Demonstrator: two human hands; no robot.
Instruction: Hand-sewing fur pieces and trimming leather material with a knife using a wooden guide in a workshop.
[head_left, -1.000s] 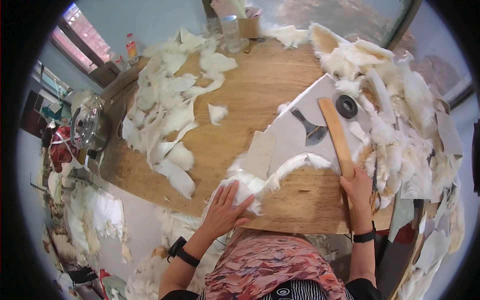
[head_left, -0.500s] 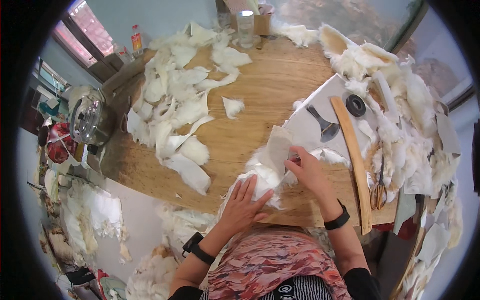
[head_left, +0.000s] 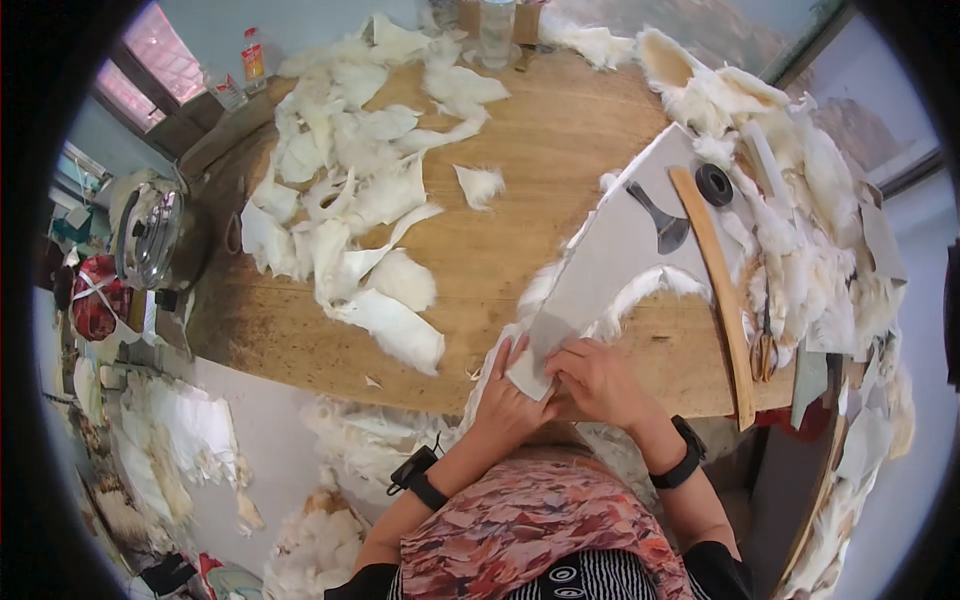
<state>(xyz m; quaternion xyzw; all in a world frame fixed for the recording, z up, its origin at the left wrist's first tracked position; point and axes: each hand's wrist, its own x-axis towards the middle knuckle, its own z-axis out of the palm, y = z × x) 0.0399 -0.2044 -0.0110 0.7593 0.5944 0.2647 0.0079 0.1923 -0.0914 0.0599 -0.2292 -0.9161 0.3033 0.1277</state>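
Observation:
A large fur pelt (head_left: 606, 262) lies diagonally on the table, its smooth pale skin side up and white fur along the edges. At its narrow near end, my left hand (head_left: 508, 405) is closed on the pelt's edge, one finger stretched along it. My right hand (head_left: 603, 382) pinches the same end from the right, fingertips close to my left thumb. Between them shows a small pale flap (head_left: 527, 374); whether it is a separate piece I cannot tell. On the pelt rest a dark fan-shaped blade tool (head_left: 660, 220), a black tape roll (head_left: 713, 185) and a wooden strip (head_left: 716, 298).
White fur scraps (head_left: 350, 190) cover the table's left part, with a lone scrap (head_left: 479, 186) mid-table. More pelts (head_left: 800, 250) pile up at the right, beside scissors (head_left: 765, 345). A glass jar (head_left: 496, 35) and a bottle (head_left: 253, 62) stand at the back. A metal pot (head_left: 155, 235) sits left.
The raised flap near my right hand has gone down, and the pelt's skin side now lies smooth there. Both hands have come closer together; the right moved down toward me.

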